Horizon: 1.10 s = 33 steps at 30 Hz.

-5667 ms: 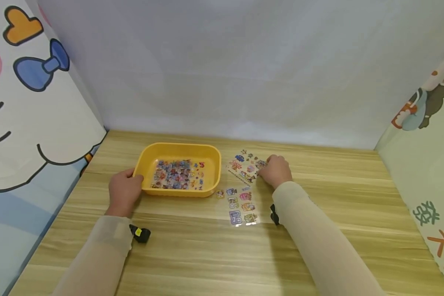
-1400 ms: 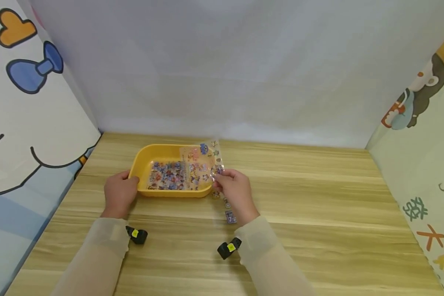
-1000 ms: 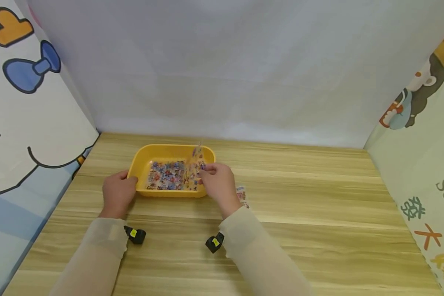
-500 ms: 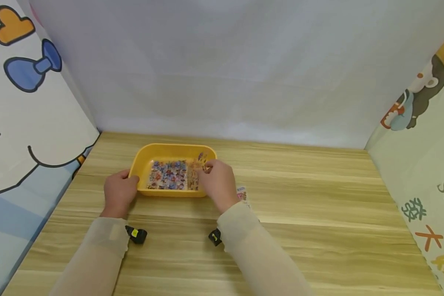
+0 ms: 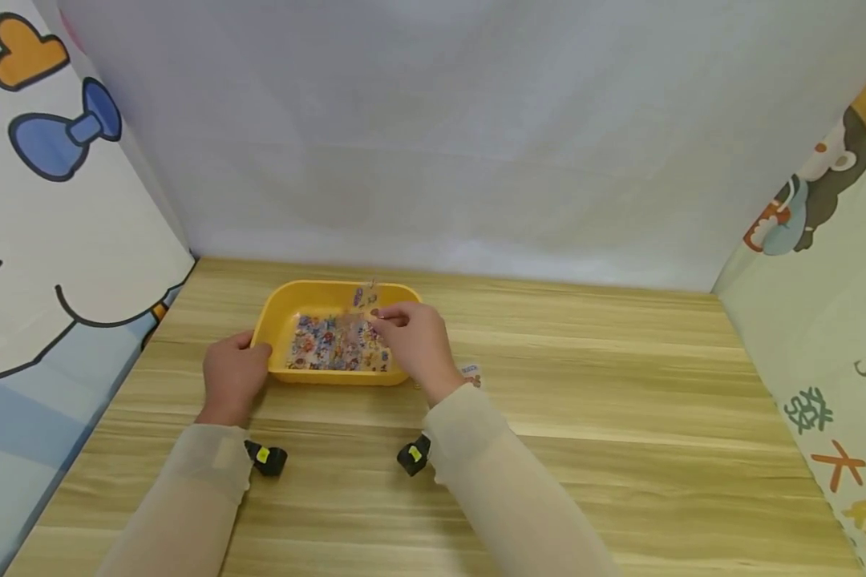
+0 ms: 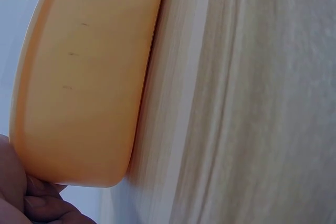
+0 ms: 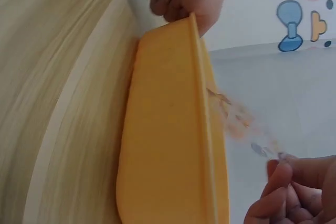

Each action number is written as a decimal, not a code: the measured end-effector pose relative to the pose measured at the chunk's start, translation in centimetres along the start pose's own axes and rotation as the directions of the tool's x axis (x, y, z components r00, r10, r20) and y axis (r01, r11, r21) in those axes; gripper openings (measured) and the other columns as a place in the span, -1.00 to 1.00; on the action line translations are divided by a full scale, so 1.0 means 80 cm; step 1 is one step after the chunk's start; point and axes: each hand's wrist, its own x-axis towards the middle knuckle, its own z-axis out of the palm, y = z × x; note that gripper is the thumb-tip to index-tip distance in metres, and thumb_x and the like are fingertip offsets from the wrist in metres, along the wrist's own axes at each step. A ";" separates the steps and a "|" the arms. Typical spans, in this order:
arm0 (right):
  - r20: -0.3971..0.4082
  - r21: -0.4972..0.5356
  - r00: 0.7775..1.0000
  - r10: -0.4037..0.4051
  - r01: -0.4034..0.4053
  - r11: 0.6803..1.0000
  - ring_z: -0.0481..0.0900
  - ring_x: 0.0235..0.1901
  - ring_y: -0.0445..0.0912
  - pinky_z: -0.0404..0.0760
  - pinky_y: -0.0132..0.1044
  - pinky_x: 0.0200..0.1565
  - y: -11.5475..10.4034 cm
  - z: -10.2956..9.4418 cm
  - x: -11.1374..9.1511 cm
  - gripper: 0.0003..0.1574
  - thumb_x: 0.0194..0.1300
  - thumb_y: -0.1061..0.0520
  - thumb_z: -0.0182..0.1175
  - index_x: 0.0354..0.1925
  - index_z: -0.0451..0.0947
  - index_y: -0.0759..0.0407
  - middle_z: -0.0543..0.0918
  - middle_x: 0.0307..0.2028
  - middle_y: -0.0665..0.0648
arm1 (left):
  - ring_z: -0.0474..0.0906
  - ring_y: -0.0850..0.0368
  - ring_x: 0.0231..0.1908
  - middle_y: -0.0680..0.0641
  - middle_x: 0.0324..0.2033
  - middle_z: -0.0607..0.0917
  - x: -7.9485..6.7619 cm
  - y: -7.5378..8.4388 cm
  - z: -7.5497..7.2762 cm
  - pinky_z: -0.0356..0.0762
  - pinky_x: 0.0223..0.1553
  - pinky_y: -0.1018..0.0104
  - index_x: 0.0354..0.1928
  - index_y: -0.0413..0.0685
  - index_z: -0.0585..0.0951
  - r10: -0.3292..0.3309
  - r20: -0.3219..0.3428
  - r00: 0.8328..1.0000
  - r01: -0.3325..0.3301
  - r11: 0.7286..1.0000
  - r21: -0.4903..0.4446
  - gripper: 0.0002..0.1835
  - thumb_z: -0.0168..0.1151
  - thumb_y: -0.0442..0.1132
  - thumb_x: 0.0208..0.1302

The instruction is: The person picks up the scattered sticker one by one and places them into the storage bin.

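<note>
A yellow plastic tray [image 5: 332, 377] stands on the table, with clear sticker sheets [image 5: 321, 340] lying in it. My left hand [image 5: 232, 375] grips the tray's left end, thumb over the rim; the left wrist view shows its curled fingers [image 6: 44, 205] under the corner. My right hand [image 5: 420, 340] is over the tray's right part, pinching a transparent sticker sheet [image 5: 365, 296] between thumb and fingertips. In the right wrist view that sheet [image 7: 236, 119] is blurred and slants down behind the tray's rim. Another sticker sheet [image 5: 472, 373] lies on the table, mostly hidden by my right wrist.
The wood-grain table [image 5: 621, 417] extends to the right and in front of the tray. A white cloth wall [image 5: 462, 160] rises behind it, with printed cartoon panels [image 5: 29, 240] at the left and right sides. Small black cameras sit at both wrists.
My right hand has brought a sticker sheet from the table at the right leftward over the tray, lately shifting it slightly further left. My left hand keeps its hold on the tray.
</note>
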 end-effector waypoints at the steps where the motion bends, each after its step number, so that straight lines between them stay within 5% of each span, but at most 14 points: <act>1: -0.001 -0.030 1.000 -0.002 0.002 1.000 0.70 -0.21 -0.01 0.62 -0.25 -0.35 -0.001 0.001 0.000 -0.77 0.45 0.05 0.31 -0.04 0.74 0.13 0.70 -0.24 0.02 | 0.51 -0.07 0.17 -0.25 0.31 0.56 0.000 0.000 0.000 0.56 0.16 0.01 0.40 -0.19 0.52 0.000 -0.001 1.000 0.000 1.000 0.000 -0.46 0.05 -0.17 0.45; 7: -0.027 -0.251 1.000 0.003 -0.009 0.968 0.61 -0.34 -0.12 0.61 -0.28 -0.38 0.001 0.002 0.003 -0.58 0.42 -0.02 0.34 0.08 0.69 0.23 0.70 -0.19 0.07 | 0.49 -0.07 0.20 -0.24 0.32 0.56 0.001 -0.001 0.000 0.54 0.18 0.01 0.40 -0.18 0.52 0.000 -0.006 1.000 0.000 1.000 -0.002 -0.46 0.06 -0.18 0.43; 23: -0.082 -0.337 0.996 -0.046 0.015 0.941 0.60 -0.30 -0.10 0.62 -0.18 -0.23 0.015 -0.024 0.000 -0.66 0.48 -0.08 0.24 0.02 0.67 0.12 0.68 -0.23 0.00 | 0.50 -0.09 0.19 -0.25 0.30 0.57 0.002 -0.002 -0.002 0.54 0.17 0.01 0.39 -0.20 0.53 0.004 -0.006 1.000 -0.005 1.000 -0.005 -0.45 0.05 -0.18 0.41; 33: -0.064 -0.409 0.998 -0.001 -0.026 0.912 0.59 -0.19 -0.03 0.60 -0.11 -0.12 0.037 -0.052 0.004 -0.63 0.46 -0.01 0.23 0.10 0.63 0.16 0.66 -0.15 0.06 | 0.51 -0.07 0.19 -0.25 0.30 0.57 -0.001 0.001 -0.002 0.55 0.17 0.03 0.39 -0.21 0.53 0.002 -0.002 1.000 -0.002 1.000 -0.009 -0.45 0.06 -0.19 0.40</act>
